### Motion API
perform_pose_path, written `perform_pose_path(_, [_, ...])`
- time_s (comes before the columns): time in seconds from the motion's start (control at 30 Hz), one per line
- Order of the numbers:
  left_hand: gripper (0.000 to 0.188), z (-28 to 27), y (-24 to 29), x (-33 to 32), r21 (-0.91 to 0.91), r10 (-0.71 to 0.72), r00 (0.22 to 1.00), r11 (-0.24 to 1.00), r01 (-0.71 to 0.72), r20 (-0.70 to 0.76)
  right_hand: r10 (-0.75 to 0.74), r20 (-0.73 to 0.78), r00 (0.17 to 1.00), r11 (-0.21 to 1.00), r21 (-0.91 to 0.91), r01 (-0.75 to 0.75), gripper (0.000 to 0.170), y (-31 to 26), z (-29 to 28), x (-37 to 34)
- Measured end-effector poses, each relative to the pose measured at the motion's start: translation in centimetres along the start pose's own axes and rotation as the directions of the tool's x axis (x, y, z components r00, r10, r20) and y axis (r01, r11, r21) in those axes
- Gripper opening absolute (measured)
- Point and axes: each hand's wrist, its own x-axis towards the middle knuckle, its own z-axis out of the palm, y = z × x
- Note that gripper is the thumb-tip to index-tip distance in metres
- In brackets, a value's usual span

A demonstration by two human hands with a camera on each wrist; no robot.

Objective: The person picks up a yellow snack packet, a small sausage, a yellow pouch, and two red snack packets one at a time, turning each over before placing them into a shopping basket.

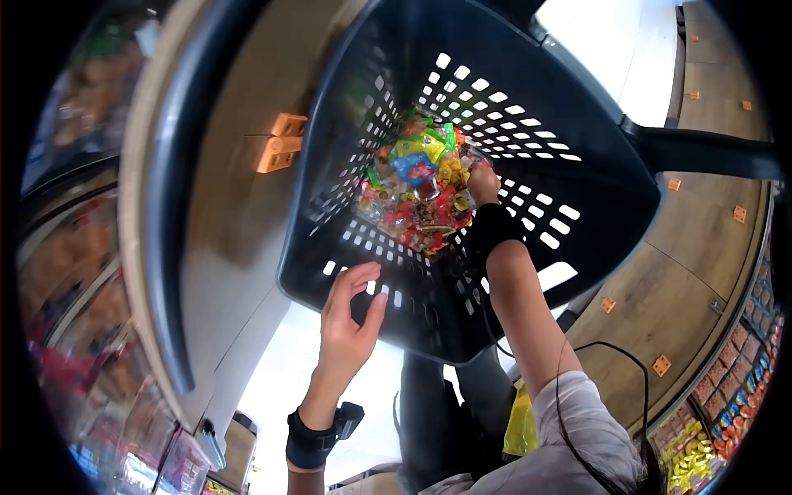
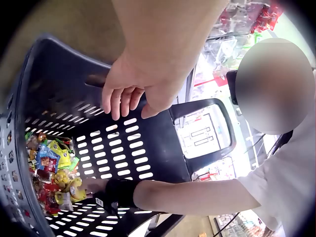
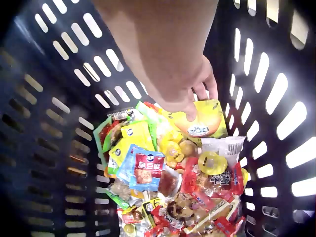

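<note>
Deep inside a dark perforated shopping basket (image 1: 561,99), my right hand (image 1: 483,183) reaches down to a pile of small wrapped snacks (image 1: 429,216). In the right wrist view its thumb and fingers pinch the top edge of a yellow snack packet (image 3: 210,116) at the side of the pile. Beside that packet lie a blue packet with a red label (image 3: 148,170), yellow packets (image 3: 134,138) and red clear-wrapped snacks (image 3: 217,180). My left hand (image 1: 351,318) hovers at the basket's near rim, fingers loosely bent, holding nothing.
The basket's handle (image 1: 701,148) sticks out to the right. Wooden cabinet fronts with orange brackets (image 1: 285,142) stand on both sides. Shelves of packaged snacks (image 1: 734,371) line the right edge, and a yellow bag (image 1: 520,425) is beside the person's legs.
</note>
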Motion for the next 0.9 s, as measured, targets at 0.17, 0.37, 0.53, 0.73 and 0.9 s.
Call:
perform_pose_path(0.17, [0.031, -0.3, 5.4, -2.7, -0.025, -0.012, 0.999, 1.0, 0.011, -0.045, 0.016, -0.026, 1.0, 0.992, 0.127, -0.012, 0.024, -2.1, -5.1, -3.1])
perform_pose_path(0.37, [0.029, -0.9, 13.5, -7.5, 0.082, 0.121, 0.991, 0.99, -0.117, -0.05, -0.176, 0.045, 0.983, 0.971, 0.173, 0.166, 0.045, -5.2, -15.9, -11.5])
perform_pose_path(0.53, [0.029, -2.7, 20.7, -12.9, 0.15, 0.216, 0.974, 0.968, -0.203, -0.076, -0.449, -0.002, 0.893, 0.846, 0.319, 0.426, 0.032, -5.4, -24.8, -20.3])
perform_pose_path(0.73, [0.028, -6.5, 27.9, -19.5, 0.267, 0.373, 0.895, 0.913, -0.308, -0.243, -0.737, -0.068, 0.672, 0.506, 0.604, 0.616, 0.024, -5.5, -37.9, -31.2])
perform_pose_path(0.9, [0.028, -8.9, 33.0, -24.1, 0.222, 0.404, 0.861, 0.911, -0.348, -0.309, -0.853, 0.023, 0.521, 0.322, 0.809, 0.492, 0.01, -6.8, -52.2, -42.4])
